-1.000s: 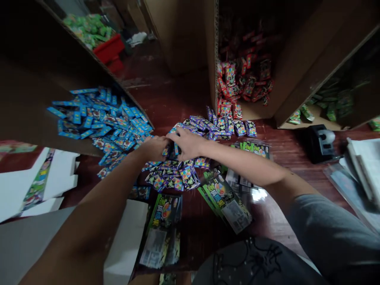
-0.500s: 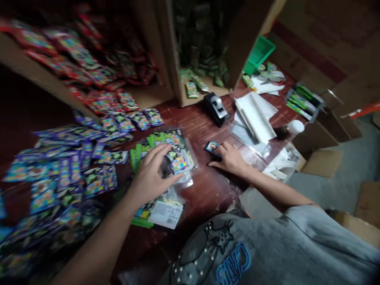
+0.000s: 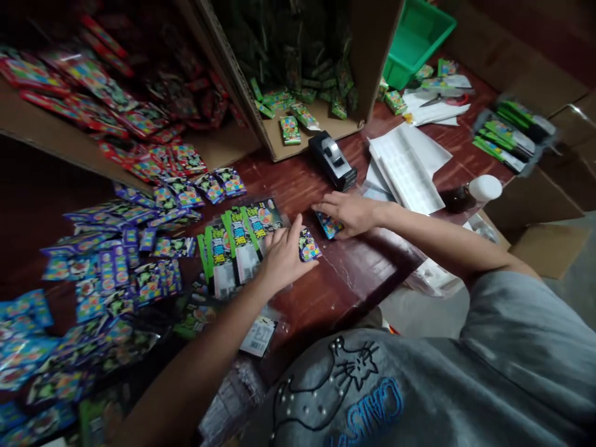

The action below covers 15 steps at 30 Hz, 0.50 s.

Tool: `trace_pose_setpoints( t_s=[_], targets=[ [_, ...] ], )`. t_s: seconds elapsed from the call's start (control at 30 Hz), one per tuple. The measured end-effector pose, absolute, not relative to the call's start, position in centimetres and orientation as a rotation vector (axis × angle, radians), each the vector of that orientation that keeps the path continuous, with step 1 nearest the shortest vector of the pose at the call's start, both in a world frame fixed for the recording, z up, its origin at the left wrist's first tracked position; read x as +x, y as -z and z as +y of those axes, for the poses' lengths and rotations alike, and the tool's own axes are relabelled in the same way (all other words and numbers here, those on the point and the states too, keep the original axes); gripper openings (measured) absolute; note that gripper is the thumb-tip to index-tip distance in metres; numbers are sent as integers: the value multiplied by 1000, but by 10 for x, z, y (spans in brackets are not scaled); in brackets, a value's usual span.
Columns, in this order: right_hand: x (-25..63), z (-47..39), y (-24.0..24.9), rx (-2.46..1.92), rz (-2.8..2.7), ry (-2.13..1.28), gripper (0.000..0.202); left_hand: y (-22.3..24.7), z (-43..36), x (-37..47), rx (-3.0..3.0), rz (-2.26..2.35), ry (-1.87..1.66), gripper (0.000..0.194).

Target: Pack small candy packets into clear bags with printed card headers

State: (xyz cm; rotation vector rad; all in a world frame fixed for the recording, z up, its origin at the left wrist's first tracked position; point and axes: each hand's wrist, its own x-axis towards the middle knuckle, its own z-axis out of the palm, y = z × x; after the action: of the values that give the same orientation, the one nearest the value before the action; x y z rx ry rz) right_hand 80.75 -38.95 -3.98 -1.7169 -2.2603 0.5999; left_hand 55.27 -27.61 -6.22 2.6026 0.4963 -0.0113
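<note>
My left hand (image 3: 285, 257) is at the middle of the dark red table, thumb and fingers closed around a small purple candy packet (image 3: 309, 244). Just to its right, my right hand (image 3: 350, 214) grips a small blue candy packet (image 3: 329, 226) against the tabletop, its fingers covering the packet's upper part. A narrow gap separates the two packets. Left of my left hand lie several overlapping green-and-black printed bags (image 3: 237, 239) in clear plastic. Below that wrist, another bag shows a white barcode label (image 3: 259, 335), and my forearm hides some of the pile.
Purple packets (image 3: 112, 261) and blue packets (image 3: 28, 335) spread across the left. Behind stand cardboard boxes with red packets (image 3: 116, 105) and green packets (image 3: 291, 129). A tape dispenser (image 3: 333, 160), white label sheets (image 3: 405, 167), a white-capped bottle (image 3: 484, 187) and a green basket (image 3: 419, 40) are to the right.
My left hand has moved right from over the green-and-black bags, carrying the purple packet towards the blue one. My right hand now covers more of the blue packet. The camera view has shifted.
</note>
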Motion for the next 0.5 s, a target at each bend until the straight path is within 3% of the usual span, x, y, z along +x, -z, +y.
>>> trace_pose_setpoints(
  t_s=[0.17, 0.23, 0.33, 0.5],
  targets=[
    [797, -387, 38, -1303, -1892, -588, 95, 77, -286, 564, 2513, 659, -218, 177],
    [783, -384, 45, -1210, -1915, -668, 86, 67, -275, 546, 2575, 726, -190, 184],
    [761, -376, 65, -1237, -2090, -677, 75, 41, -252, 489, 2753, 678, -55, 169],
    [746, -373, 96, -1312, -2280, -466, 70, 16, -243, 369, 2918, 160, 290, 114]
  ],
)
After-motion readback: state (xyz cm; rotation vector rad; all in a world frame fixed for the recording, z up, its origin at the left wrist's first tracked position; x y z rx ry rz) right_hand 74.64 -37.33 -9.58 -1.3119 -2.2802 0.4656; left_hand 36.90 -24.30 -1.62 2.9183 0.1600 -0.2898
